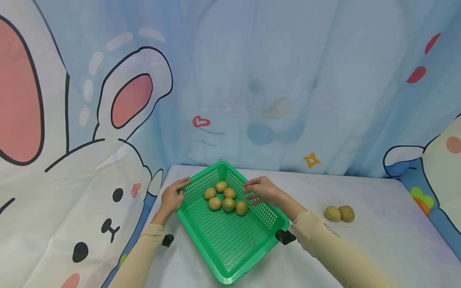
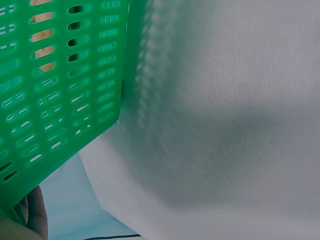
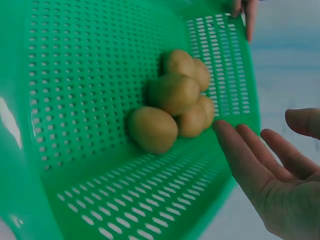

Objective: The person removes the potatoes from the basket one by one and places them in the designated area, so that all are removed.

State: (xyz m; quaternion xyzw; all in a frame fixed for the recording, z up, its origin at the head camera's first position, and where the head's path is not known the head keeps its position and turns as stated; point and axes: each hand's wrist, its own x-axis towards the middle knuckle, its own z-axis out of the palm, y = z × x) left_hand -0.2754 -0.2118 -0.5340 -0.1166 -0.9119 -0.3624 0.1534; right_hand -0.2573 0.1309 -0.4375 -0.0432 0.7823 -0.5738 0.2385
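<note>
A green plastic basket (image 1: 230, 236) with perforated walls stands on the white table, turned cornerwise. Several potatoes (image 1: 228, 204) lie together toward its far end, and the right wrist view shows them close up (image 3: 153, 129). At the far left corner my left hand (image 1: 173, 197) grips the basket's rim; part of that hand (image 2: 30, 215) shows below the rim in the left wrist view. My right hand (image 1: 264, 190) hovers over the right wall with fingers spread and nothing in them. In the right wrist view its palm (image 3: 285, 190) is turned upward beside the potatoes.
Two more potatoes (image 1: 339, 213) touch each other on the white tabletop (image 1: 389, 236) to the right of the basket. A blue curtain (image 1: 281, 80) with cartoon prints hangs behind the table, and a rabbit print covers the left side. Dark wrist-camera parts (image 1: 285, 237) sit near both sleeves.
</note>
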